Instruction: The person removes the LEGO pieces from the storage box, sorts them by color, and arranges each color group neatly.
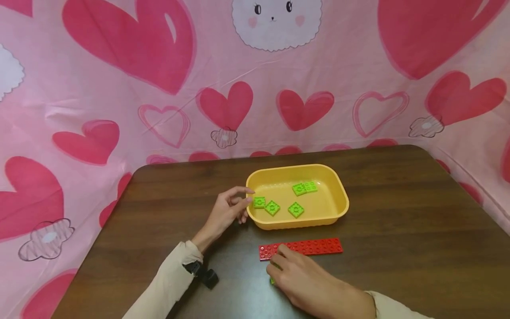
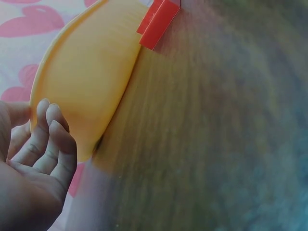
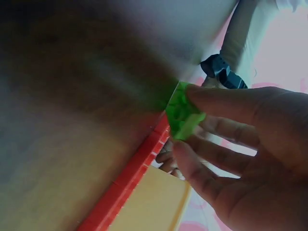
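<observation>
At the left end of the yellow tray (image 1: 263, 225), my left hand (image 1: 226, 208) holds the rim between thumb and fingers. Several square green toy bricks lie inside, among them a green brick (image 1: 296, 209) near the front wall. My right hand (image 1: 300, 277) pinches another green brick (image 3: 182, 113) between thumb and fingertips, just on the near side of the red brick strip (image 1: 314, 247). In the head view the fingers mostly cover this green brick; the right wrist view shows its hollow underside. Studs face up along the red strip, which lies in front of the tray.
The brown wooden table (image 1: 191, 181) has rounded far corners. Behind it hangs a pink cloth (image 1: 259, 66) with hearts. A black wrist camera (image 1: 205, 274) is strapped to the left sleeve and sticks out over the table.
</observation>
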{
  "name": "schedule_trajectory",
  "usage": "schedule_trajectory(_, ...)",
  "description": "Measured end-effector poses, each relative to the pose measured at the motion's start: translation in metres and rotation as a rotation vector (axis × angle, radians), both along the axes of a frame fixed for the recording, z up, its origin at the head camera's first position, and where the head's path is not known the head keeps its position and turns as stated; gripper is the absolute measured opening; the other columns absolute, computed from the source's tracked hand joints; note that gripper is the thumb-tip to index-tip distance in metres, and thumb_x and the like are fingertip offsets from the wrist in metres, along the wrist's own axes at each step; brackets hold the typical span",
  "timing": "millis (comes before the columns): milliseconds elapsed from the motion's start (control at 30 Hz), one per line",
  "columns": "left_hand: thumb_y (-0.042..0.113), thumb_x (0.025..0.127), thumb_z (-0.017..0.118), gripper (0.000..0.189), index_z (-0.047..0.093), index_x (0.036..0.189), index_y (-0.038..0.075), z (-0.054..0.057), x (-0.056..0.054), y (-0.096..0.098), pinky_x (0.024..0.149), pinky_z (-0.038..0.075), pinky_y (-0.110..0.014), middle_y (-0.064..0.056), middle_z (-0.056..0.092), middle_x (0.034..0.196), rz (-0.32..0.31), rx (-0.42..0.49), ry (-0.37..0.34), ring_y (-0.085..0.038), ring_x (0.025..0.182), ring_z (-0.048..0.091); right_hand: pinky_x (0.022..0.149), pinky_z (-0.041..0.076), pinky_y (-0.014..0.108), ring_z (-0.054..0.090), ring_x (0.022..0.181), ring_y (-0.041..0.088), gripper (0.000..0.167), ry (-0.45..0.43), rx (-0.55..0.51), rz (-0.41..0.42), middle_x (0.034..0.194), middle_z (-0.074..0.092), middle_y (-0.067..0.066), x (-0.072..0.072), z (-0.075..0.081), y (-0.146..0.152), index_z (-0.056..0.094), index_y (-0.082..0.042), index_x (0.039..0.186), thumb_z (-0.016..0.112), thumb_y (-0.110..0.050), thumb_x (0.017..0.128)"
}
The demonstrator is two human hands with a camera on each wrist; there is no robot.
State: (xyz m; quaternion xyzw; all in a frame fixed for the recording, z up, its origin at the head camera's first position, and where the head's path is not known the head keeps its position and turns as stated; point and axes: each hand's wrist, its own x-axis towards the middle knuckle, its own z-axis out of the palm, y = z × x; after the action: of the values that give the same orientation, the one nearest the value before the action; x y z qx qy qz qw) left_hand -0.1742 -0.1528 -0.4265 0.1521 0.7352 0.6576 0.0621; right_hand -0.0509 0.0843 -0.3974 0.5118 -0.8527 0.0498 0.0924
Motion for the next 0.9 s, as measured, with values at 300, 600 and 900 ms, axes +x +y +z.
schedule_trajectory(300, 0.022, 0.098, 0.065, 0.032, 0.062, 0.123, 0.002, -0.002, 0.0, -0.001, 0.047, 0.048, -0.028, -0.014, 0.061, 0.065, 0.0, -0.005, 0.01, -0.018, 0.052, 0.056, 0.069, 0.052, 0.024, 0.052, 0.088, 0.015, 0.011, -0.073, 0.03, -0.039, 0.098, 0.058, 0.001, 0.002, 0.0, -0.002, 0.069, -0.013, 0.098, 0.071, -0.011, 0.087)
schedule_trajectory(600, 0.019, 0.098, 0.065, 0.031, 0.062, 0.122, 0.0, 0.001, -0.003, 0.001, 0.047, 0.048, -0.027, -0.015, 0.061, 0.065, -0.01, 0.01, 0.011, -0.018, 0.052, 0.055, 0.074, 0.052, 0.024, 0.052, 0.089, 0.013, 0.021, -0.142, -0.02, -0.032, 0.099, 0.059, -0.001, -0.005, 0.001, 0.0, 0.071, -0.015, 0.099, 0.074, -0.002, 0.082)
schedule_trajectory(900, 0.019, 0.098, 0.066, 0.032, 0.062, 0.123, 0.0, 0.0, -0.002, 0.002, 0.047, 0.046, -0.027, -0.014, 0.06, 0.063, -0.003, 0.026, -0.017, -0.017, 0.05, 0.055, 0.078, 0.054, 0.026, 0.055, 0.094, 0.015, 0.018, -0.145, -0.02, -0.017, 0.104, 0.06, 0.0, -0.01, -0.002, 0.0, 0.073, -0.014, 0.101, 0.072, -0.004, 0.086)
